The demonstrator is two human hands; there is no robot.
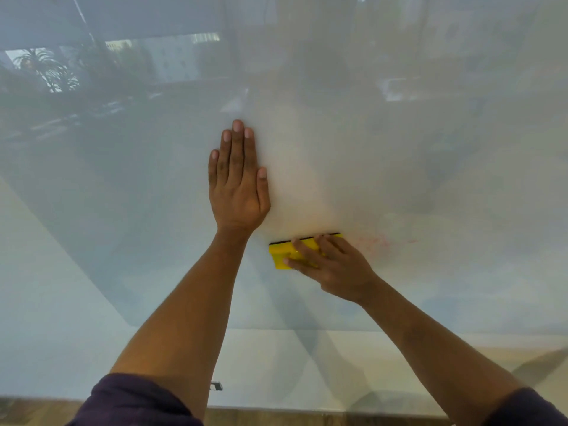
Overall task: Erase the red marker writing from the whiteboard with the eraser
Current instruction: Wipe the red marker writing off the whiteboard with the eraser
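A glossy whiteboard (123, 210) fills most of the head view. My left hand (238, 182) lies flat on it, fingers together and pointing up, holding nothing. Just below and to the right, my right hand (332, 265) grips a yellow eraser (281, 255) with a black felt edge pressed against the board. Faint smeared red marker traces (382, 242) show on the board immediately right of the eraser. My fingers hide the eraser's right half.
The board's lower edge (276, 330) meets a white wall strip, with a wooden floor band (276, 418) at the bottom. Reflections of a window and plants (46, 69) show on the board's upper left.
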